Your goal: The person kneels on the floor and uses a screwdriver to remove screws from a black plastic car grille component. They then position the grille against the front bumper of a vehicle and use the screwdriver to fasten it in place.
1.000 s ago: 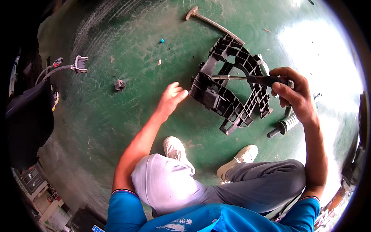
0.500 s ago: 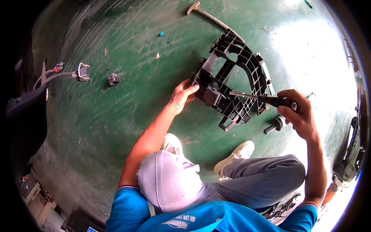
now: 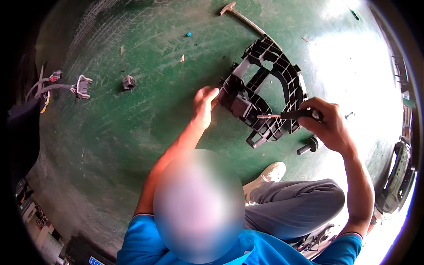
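A curved black plastic frame [image 3: 291, 79] with a ribbed lattice lies in front of me, over the green floor. My left hand [image 3: 204, 106] is closed on its left edge, the thumb along the rim and the other fingers partly hidden. A small dark box-shaped part [image 3: 241, 106] sits on the frame near that hand. My right hand [image 3: 329, 126] is wrapped round the black handle of a screwdriver [image 3: 289, 115]. The metal shaft points left across the lower part of the frame, its tip close beside the box-shaped part; whether it touches cannot be seen.
A hammer [image 3: 245, 20] lies beyond the frame. Near my right hand is a black cylindrical part [image 3: 305, 149]. To the left lie a grey connector [image 3: 128, 82] and a wired plug [image 3: 82, 87]. A small blue piece [image 3: 189, 34] lies farther off. My shoe [image 3: 276, 171] is below the frame.
My right hand has moved left with the screwdriver, whose tip is now lower and nearer the box-shaped part. My left thumb has drawn back slightly toward the frame's edge.
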{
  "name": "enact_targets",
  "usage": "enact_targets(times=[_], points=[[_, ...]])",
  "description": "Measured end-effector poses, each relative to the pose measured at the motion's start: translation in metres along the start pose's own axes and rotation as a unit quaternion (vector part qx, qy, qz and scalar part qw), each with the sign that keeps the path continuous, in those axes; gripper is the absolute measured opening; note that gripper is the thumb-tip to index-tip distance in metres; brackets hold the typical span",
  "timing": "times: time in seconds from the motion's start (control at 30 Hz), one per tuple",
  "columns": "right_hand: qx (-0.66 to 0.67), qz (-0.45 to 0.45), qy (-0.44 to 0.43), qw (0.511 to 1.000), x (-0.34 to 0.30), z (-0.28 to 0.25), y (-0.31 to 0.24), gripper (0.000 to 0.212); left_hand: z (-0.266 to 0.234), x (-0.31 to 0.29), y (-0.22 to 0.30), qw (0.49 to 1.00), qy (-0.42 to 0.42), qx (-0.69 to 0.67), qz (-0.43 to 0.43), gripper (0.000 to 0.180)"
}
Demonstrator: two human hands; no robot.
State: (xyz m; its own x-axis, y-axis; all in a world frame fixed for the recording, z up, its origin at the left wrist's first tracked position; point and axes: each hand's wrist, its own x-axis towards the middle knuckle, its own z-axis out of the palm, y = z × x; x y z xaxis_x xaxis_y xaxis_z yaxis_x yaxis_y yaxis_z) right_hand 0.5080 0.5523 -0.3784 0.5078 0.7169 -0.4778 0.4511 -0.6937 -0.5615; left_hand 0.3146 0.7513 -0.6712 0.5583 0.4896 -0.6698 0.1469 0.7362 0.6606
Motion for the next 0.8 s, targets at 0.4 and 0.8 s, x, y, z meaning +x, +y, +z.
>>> enact_targets(times=[0.4, 0.8], points=[[-0.171, -0.108, -0.065, 0.977, 0.051, 0.03, -0.034, 0.024, 0.002, -0.013, -0.005, 0.993, -0.067, 0.09, -0.031, 0.068], [-0.169, -0.075, -0.047, 0.982, 0.056, 0.032, -0.04, 0.023, 0.001, -0.009, -0.01, 0.993, -0.065, 0.097, -0.026, 0.059]])
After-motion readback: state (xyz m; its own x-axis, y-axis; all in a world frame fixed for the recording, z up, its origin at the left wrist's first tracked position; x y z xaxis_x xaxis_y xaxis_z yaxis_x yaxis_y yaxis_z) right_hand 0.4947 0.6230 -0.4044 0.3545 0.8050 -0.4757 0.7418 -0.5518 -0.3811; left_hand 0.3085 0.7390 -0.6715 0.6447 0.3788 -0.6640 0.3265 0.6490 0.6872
